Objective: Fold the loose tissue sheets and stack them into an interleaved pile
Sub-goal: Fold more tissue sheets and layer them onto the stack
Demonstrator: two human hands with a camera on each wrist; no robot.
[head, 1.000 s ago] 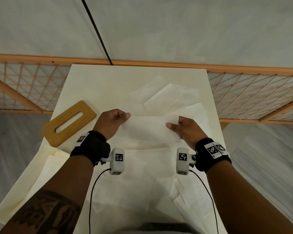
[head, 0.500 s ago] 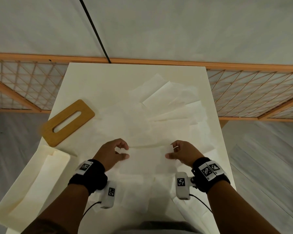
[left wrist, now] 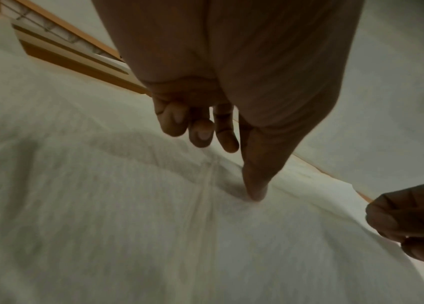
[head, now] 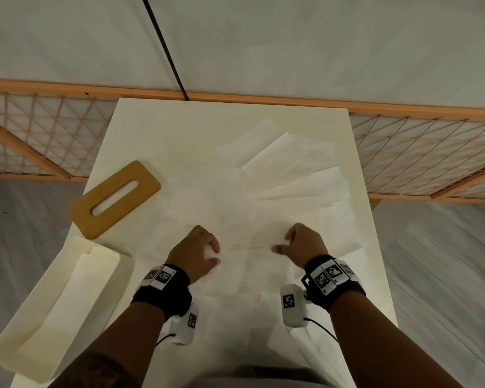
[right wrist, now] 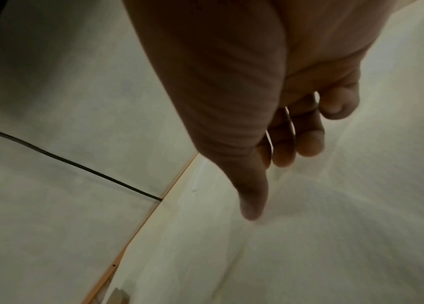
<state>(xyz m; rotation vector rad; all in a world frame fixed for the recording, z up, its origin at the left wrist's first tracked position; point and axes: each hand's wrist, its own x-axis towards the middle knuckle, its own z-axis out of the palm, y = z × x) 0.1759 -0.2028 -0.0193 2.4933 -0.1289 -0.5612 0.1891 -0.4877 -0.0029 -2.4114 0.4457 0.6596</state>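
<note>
My left hand [head: 195, 252] and right hand [head: 300, 245] loosely curled, thumbs pressing folded tissue sheet [head: 247, 256] mid-desk, wooden slotted lid [head: 115, 198] at left edge, cream box [head: 51, 309] near-left corner, loose sheets [head: 289, 169] far-right.

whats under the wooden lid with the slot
The wooden lid lies flat on the white table, its near left corner over the table edge. Through the slot only pale surface shows. Whether a tissue sheet reaches beneath it cannot be seen.
</note>
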